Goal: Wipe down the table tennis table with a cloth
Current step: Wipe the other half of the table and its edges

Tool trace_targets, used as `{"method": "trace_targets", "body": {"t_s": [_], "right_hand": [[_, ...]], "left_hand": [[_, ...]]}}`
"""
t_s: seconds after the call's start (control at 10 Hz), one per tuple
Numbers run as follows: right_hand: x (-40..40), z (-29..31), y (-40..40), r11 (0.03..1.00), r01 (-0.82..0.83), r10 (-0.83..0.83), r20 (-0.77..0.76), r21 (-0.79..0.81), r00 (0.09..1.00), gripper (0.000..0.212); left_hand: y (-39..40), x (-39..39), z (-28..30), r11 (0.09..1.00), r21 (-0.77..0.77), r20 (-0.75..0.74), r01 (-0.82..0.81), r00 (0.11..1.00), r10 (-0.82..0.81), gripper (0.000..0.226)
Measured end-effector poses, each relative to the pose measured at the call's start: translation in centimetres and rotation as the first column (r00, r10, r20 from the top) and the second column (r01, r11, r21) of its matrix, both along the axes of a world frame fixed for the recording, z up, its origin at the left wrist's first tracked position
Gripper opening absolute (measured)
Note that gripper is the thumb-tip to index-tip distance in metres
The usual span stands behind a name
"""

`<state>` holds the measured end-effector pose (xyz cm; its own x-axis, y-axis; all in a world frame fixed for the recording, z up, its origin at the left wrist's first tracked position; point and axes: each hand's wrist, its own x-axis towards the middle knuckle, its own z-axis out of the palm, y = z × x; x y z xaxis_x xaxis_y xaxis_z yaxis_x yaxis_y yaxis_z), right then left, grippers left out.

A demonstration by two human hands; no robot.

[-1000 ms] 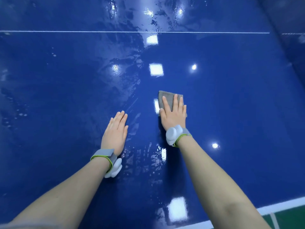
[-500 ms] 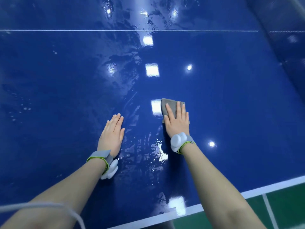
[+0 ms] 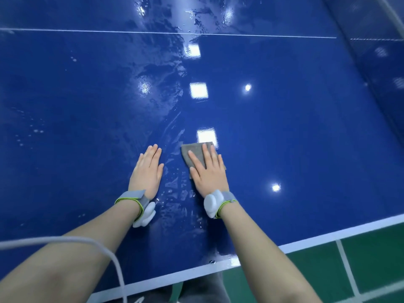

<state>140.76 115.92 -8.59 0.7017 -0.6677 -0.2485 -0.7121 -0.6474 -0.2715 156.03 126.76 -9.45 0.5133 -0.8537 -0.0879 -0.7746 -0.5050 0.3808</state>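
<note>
My right hand (image 3: 208, 171) lies flat, fingers straight, pressing the grey cloth (image 3: 194, 155) onto the wet blue table (image 3: 306, 138) for full contact. Left hand (image 3: 147, 170), flat and empty just beside, likely braces my lean.

Both your arms reach forward, bare, with a strapped band on each wrist. Your left hand (image 3: 147, 169) lies flat, palm down, fingers straight and together. Your right hand (image 3: 207, 169) presses down just beside it, fingers straight and slightly spread.
</note>
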Motion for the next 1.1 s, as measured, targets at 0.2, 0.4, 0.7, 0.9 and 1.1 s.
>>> {"method": "trace_targets", "body": {"t_s": [0.2,0.4,0.7,0.9,1.1], "right_hand": [[-3.4,-0.2,-1.8,0.942,0.331,-0.334,-0.069,-0.058,0.94,0.057],[-1.2,0.0,2.4,0.954,0.296,-0.298,-0.077,-0.043,0.951,0.075],[-6.3,-0.5,3.0,0.981,0.179,-0.177,0.039,-0.075,0.983,0.067],[-5.7,-0.4,3.9,0.911,0.403,-0.407,-0.028,-0.085,0.913,0.078],[-2.7,-0.3,8.6,0.964,0.247,-0.252,-0.042,-0.099,0.967,0.067]], "left_hand": [[1.4,0.0,0.1,1.0,0.0,-0.015,0.029,0.999,-0.029,0.047],[2.1,-0.3,0.2,1.0,0.003,-0.004,0.029,1.0,-0.029,0.047],[3.5,-0.3,0.3,0.997,0.003,-0.006,0.071,0.997,-0.071,0.047],[3.9,-0.4,0.2,0.997,-0.021,-0.007,0.068,0.998,-0.068,0.046],[4.1,-0.7,0.3,0.998,-0.028,-0.001,0.059,0.998,-0.059,0.045]]}}
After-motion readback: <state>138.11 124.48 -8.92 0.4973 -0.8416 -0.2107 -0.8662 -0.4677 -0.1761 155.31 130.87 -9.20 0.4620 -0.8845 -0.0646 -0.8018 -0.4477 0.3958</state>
